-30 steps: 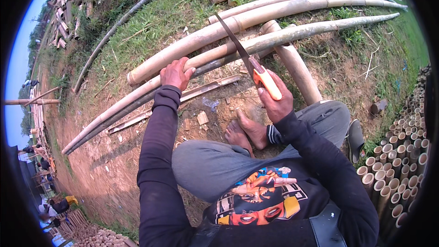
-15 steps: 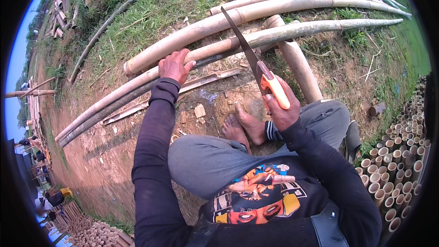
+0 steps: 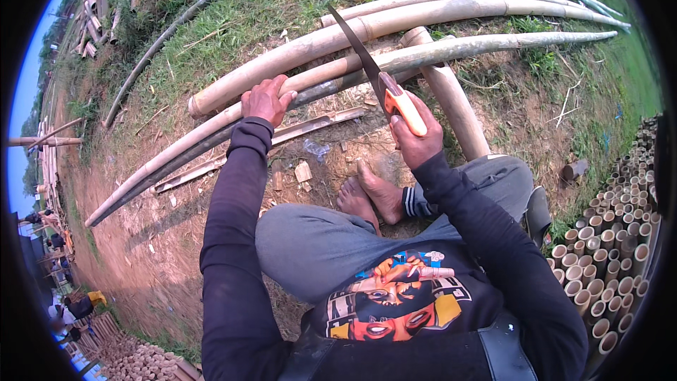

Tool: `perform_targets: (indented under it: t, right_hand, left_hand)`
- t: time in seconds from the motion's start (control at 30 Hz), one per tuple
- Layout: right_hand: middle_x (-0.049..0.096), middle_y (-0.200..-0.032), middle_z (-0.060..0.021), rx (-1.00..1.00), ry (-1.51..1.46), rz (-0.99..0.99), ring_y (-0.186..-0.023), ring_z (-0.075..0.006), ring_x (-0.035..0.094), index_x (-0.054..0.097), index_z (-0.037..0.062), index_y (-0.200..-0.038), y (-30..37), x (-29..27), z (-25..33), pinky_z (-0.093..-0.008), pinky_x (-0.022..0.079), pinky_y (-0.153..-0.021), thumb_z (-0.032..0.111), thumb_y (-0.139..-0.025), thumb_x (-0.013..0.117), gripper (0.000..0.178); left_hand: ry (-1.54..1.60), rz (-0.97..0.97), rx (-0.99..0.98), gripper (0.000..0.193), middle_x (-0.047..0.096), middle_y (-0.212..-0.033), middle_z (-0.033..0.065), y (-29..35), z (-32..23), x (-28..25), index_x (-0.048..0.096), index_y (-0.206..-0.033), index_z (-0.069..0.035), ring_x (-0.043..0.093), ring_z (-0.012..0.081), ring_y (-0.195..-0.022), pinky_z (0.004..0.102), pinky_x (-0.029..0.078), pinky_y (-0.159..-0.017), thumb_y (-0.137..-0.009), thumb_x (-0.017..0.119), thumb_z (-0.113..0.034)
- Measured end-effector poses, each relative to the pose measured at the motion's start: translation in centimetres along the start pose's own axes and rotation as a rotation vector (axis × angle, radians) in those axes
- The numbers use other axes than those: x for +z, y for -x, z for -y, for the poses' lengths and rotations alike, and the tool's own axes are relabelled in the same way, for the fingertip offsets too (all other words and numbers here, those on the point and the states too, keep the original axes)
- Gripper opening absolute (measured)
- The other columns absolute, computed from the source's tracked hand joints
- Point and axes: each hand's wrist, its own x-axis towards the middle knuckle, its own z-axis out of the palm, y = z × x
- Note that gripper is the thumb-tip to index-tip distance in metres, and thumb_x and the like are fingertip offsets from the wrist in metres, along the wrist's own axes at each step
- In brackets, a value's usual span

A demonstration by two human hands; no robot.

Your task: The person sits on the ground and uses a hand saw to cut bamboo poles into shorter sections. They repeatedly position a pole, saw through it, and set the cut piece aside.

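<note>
My left hand (image 3: pixel 266 100) is wrapped over a long pale bamboo pole (image 3: pixel 187 134) and holds it down. In my right hand (image 3: pixel 421 135) is a hand saw (image 3: pixel 361 51) with an orange and cream handle. Its dark blade lies across the pole, to the right of my left hand, with the tip pointing away from me. A darker, greyish pole (image 3: pixel 169 168) runs close along the near side of the held one. The depth of any cut cannot be made out. A thick bamboo piece (image 3: pixel 455 109) lies crosswise under the poles.
Beyond lie more bamboo poles (image 3: pixel 296 49) on grass. A split bamboo length (image 3: pixel 310 125) and wood chips (image 3: pixel 302 171) are on the dirt near my bare feet (image 3: pixel 377 194). Many cut bamboo tubes (image 3: pixel 606 261) stand bundled at right. At far left another person (image 3: pixel 77 307) is visible.
My right hand has pushed the saw away from me and slightly left, so its handle is closer to the pole. My left hand keeps its grip on the pole.
</note>
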Motion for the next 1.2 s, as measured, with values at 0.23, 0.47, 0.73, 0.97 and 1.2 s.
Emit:
perform_targets:
  t: [0.23,0.47,0.73,0.97,1.2]
  right_hand:
    - [0.065,-0.132,-0.0144,-0.009,0.024,-0.056,-0.112,-0.0150,0.066,0.050,-0.0075,-0.145,-1.0,-4.8,-2.6,-0.0269,0.056,-0.090,-0.002,-0.094,0.066,0.054]
    - [0.067,-0.123,-0.0126,0.018,0.102,-0.111,-0.085,-0.0097,0.065,0.050,-0.0050,-0.147,3.0,-8.5,-1.4,-0.0241,0.055,-0.072,-0.004,-0.094,0.063,0.054]
    - [0.069,-0.111,-0.0087,0.000,0.086,-0.253,-0.066,-0.0052,0.057,0.050,-0.0025,-0.148,2.7,-9.9,0.7,-0.0222,0.049,-0.058,-0.003,-0.095,0.062,0.054]
    - [0.064,-0.129,-0.0149,-0.126,0.257,-0.197,-0.105,-0.0158,0.065,0.049,-0.0051,-0.147,2.8,-11.7,0.7,-0.0292,0.055,-0.089,-0.003,-0.094,0.062,0.055]
    - [0.061,-0.136,-0.0170,-0.059,-0.017,-0.143,-0.118,-0.0210,0.063,0.048,-0.0076,-0.146,1.8,-11.4,-0.6,-0.0340,0.054,-0.100,0.001,-0.095,0.063,0.054]
  left_hand:
    - [-0.163,-0.252,0.328,0.055,0.063,-0.099,0.0061,7.4,0.5,0.0,0.060,-0.135,-0.015,0.064,0.0256,-0.092,0.0416,0.049,-0.083,-0.090,0.072,-0.045]
    - [-0.031,-0.004,0.196,0.060,0.064,-0.118,0.0087,13.8,0.3,6.2,0.062,-0.134,-0.016,0.062,0.0284,-0.109,0.0442,0.048,-0.093,-0.083,0.080,-0.041]
    - [-0.251,-0.236,0.068,0.090,0.051,-0.147,0.0092,5.2,3.4,0.2,0.049,-0.146,-0.021,0.040,0.0323,-0.145,0.0521,0.031,-0.119,-0.068,0.091,-0.033]
    - [-0.193,0.148,-0.028,0.060,0.072,-0.106,0.0114,1.4,3.3,-1.5,0.060,-0.117,-0.012,0.071,0.0332,-0.101,0.0455,0.056,-0.086,-0.066,0.091,-0.023]
    - [-0.134,0.145,0.023,0.056,0.073,-0.107,0.0120,-1.8,-4.5,0.5,0.062,-0.118,-0.013,0.071,0.0321,-0.103,0.0461,0.056,-0.086,-0.069,0.086,-0.024]
